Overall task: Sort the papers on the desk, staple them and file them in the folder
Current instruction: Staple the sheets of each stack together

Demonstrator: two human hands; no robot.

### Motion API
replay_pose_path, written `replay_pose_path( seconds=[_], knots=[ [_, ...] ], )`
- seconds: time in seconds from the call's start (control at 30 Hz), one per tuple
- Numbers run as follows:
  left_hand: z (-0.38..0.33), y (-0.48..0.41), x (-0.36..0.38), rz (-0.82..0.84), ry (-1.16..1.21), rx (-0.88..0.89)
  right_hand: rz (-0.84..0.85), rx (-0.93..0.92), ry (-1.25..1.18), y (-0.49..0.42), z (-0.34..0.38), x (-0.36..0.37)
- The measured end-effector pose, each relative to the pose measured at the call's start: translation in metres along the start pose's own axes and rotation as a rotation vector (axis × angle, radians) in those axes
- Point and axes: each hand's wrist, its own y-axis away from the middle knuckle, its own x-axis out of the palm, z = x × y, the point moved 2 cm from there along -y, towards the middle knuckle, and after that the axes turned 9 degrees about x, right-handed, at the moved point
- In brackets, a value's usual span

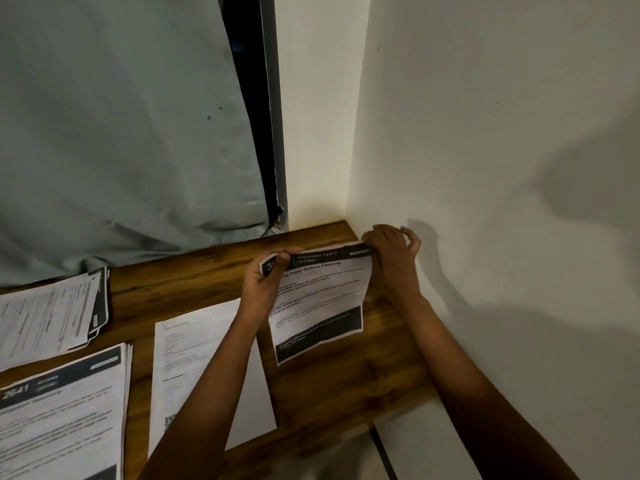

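I see the left grip (pixel 263 289) pinching the top left corner of a printed sheet (pixel 322 306), with the thumb on its face. The right grip (pixel 394 258) is curled on the top right corner. The sheet is held up over the far right end of the bench (pixel 329 386), close to the wall (pixel 485 133). To its left, a white page (pixel 207 358), a stack (pixel 65 410) and a further pile (pixel 52 313) lie flat.

A home study corner: a brown wood-grain desk (pixel 346 393) against plain cream walls (pixel 485 116), a pale grey-green cloth curtain (pixel 121 133) beside a grey window frame (pixel 275 116), stacks of printed white papers (pixel 62 410) on the desk.
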Motion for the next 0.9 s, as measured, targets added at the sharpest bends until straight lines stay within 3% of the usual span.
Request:
replay_pose_path(
  seconds=[0.13, 0.3, 0.47, 0.77, 0.9],
  knots=[
    [0.0, -0.003, 0.002, 0.0, -0.016, 0.012, 0.084, 0.274, -0.504, 0.001, -0.003, -0.008],
    [0.002, -0.006, 0.003, -0.003, -0.021, 0.006, 0.115, 0.528, -0.848, 0.001, -0.003, -0.009],
    [-0.01, -0.009, 0.005, -0.085, 0.054, -0.044, 0.174, 0.536, -0.951, -0.007, -0.002, -0.009],
    [0.014, 0.005, -0.011, -0.222, 0.193, -0.699, 0.32, 0.771, -0.816, 0.009, -0.013, 0.03],
    [0.056, 0.033, -0.018, -0.28, 0.161, -0.846, 0.406, 0.924, -0.692, 0.054, -0.016, 0.063]
  ],
)
